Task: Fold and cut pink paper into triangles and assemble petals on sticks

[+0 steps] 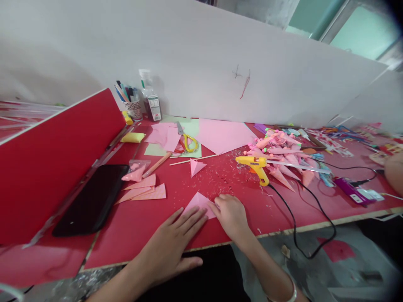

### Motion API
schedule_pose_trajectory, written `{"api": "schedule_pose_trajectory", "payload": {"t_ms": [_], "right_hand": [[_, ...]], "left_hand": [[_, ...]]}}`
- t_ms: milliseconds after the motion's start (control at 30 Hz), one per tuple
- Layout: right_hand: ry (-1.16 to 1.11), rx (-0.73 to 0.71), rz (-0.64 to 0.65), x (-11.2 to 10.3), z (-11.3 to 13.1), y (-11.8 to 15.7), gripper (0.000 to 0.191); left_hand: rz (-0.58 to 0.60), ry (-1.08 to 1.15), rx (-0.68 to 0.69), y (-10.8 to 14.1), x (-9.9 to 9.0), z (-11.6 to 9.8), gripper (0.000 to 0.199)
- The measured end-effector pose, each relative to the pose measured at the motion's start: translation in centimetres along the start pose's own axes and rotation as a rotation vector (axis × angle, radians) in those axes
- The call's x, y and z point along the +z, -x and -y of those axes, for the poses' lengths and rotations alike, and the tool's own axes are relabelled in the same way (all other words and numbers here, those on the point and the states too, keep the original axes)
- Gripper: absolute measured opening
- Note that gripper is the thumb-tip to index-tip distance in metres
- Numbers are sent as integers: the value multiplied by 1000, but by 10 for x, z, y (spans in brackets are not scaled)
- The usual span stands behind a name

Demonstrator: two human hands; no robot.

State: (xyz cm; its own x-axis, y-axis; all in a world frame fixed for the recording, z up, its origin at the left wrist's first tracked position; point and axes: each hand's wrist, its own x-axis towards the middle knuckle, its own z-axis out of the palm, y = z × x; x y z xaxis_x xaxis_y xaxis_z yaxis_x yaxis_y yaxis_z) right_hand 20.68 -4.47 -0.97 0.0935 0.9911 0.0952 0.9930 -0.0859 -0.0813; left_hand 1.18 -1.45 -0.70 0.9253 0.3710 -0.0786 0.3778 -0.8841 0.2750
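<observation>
A folded piece of pink paper point(199, 199) lies near the table's front edge, its point facing away from me. My left hand point(176, 237) is open, its fingers flat on the paper's left and lower part and the thumb spread to the side. Curled at the paper's right edge, my right hand point(232, 216) presses there with thumb and finger; its other fingertips are partly hidden. Just beyond is a small folded pink paper piece point(197, 167). Several pink paper strips point(151, 192) lie to the left.
A yellow glue gun point(258, 167) with a black cord rests before a pile of pink cones point(285, 147). Yellow-handled scissors point(190, 143) lie on paper sheets. A black phone point(92, 201) and red board point(59, 155) are left; a purple power strip point(352, 192) is right.
</observation>
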Motion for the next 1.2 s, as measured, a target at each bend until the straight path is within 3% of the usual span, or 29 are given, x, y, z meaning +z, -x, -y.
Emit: {"api": "schedule_pose_trajectory", "payload": {"t_ms": [267,567,633,700,800,867,1000,1200], "right_hand": [[-8,7,-35,0,0,2,33],[-26,-10,-109,1,0,3,25],[-7,-105,-172,-3,5,5,22],[-19,-297,-194,-6,12,10,25],[-127,-582,-108,-8,24,19,32],[-192,-647,-51,-7,30,26,39],[-239,-569,-13,-6,24,34,42],[-178,-457,-29,-11,-13,43,41]], "left_hand": [[-4,-96,-12,34,-11,24,71],[30,-111,-64,59,-17,26,75],[36,-91,-76,60,-16,27,75],[39,-69,-79,60,-14,29,75],[32,-58,-69,61,-10,31,75],[19,-64,-66,61,-7,32,76],[-4,-48,-73,62,-7,31,78],[16,-26,-90,60,-11,30,78]]}}
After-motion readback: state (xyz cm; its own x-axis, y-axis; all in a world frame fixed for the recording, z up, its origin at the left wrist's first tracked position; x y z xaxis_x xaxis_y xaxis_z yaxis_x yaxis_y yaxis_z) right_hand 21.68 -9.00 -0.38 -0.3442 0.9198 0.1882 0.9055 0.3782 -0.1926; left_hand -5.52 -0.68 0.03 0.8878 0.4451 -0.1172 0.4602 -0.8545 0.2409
